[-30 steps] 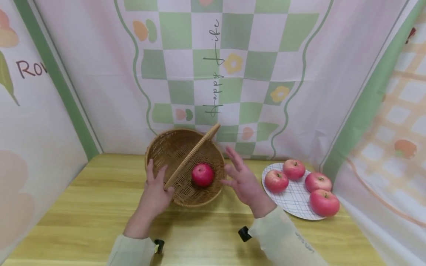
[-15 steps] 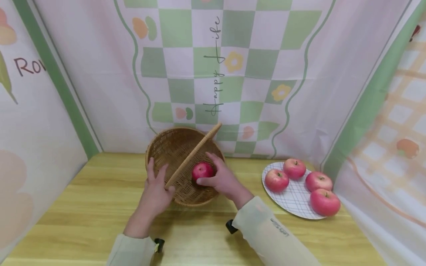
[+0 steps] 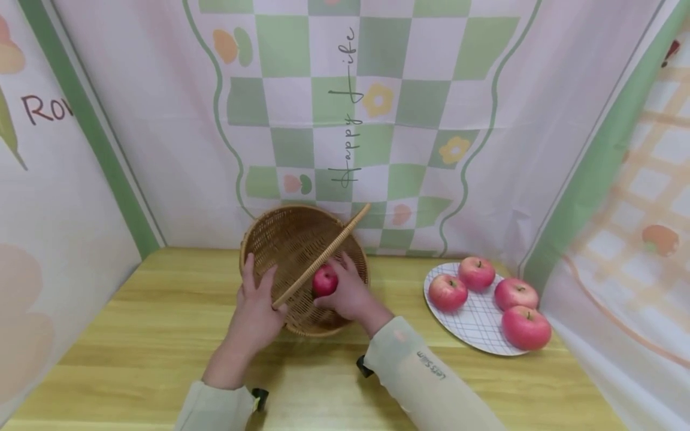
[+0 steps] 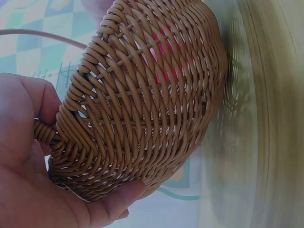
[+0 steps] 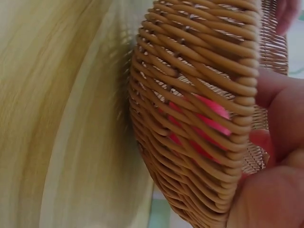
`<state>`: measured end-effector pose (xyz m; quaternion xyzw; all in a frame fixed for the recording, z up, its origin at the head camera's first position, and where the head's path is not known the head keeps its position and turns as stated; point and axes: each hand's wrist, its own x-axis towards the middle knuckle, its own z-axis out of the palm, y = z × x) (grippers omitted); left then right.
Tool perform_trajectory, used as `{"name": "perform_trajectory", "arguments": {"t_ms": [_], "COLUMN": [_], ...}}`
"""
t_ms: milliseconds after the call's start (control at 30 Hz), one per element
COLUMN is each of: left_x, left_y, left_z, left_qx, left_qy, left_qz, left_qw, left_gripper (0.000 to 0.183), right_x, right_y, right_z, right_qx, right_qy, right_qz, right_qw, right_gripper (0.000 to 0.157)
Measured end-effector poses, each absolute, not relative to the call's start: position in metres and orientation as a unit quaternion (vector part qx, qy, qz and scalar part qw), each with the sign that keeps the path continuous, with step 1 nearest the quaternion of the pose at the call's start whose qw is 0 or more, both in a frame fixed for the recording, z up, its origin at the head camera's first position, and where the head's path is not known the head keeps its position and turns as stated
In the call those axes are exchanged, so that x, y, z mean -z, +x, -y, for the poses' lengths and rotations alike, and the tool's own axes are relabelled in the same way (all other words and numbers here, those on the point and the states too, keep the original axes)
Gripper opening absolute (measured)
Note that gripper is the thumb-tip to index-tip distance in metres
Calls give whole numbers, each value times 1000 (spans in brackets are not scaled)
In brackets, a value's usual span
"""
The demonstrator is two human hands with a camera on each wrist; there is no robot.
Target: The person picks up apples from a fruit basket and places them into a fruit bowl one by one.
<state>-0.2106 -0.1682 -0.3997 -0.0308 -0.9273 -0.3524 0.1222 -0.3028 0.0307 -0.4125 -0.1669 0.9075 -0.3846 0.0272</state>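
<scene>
A round wicker basket point(image 3: 293, 224) with a slanting handle point(image 3: 329, 251) stands at the back of the table. My left hand point(image 3: 257, 317) grips its near left rim, where the handle joins on; in the left wrist view the basket wall point(image 4: 137, 95) lies between thumb and fingers. Inside the basket sits a smaller, darker red apple point(image 3: 325, 281). My right hand point(image 3: 350, 293) reaches over the right rim with thumb and fingers curled about this apple. Through the weave in the right wrist view the red apple point(image 5: 202, 126) shows only in part.
On the right of the wooden table point(image 3: 162, 335) is a white checked plate point(image 3: 474, 320) bearing several pink-red apples point(image 3: 525, 328). Printed cloth point(image 3: 377, 102) hangs close behind the basket, and more cloth walls the left and right sides.
My right hand has moved left and down into the basket and closed around the red apple. The basket has shifted slightly right with my left hand still on its rim.
</scene>
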Motion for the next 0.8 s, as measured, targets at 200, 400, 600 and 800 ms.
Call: {"name": "perform_trajectory", "arguments": {"t_ms": [200,400,600,800], "left_x": [400,398,398,399], "left_y": [-210,-208,-207,-208], "left_z": [167,164,165,164], "left_qx": [344,333,333,330], "left_qy": [-35,-41,-42,-43], "left_qz": [929,932,932,933], "left_qw": [129,136,135,135], "left_gripper": [78,80,81,82], "right_x": [418,423,427,429], "right_y": [-299,-297,-297,-298], "right_z": [-25,-21,-20,-23], "right_qx": [284,238,240,307], "right_qy": [-198,-213,-208,-183], "right_qz": [-938,-947,-947,-931], "right_qw": [4,-24,-46,-70], "right_gripper": [91,79,74,73]}}
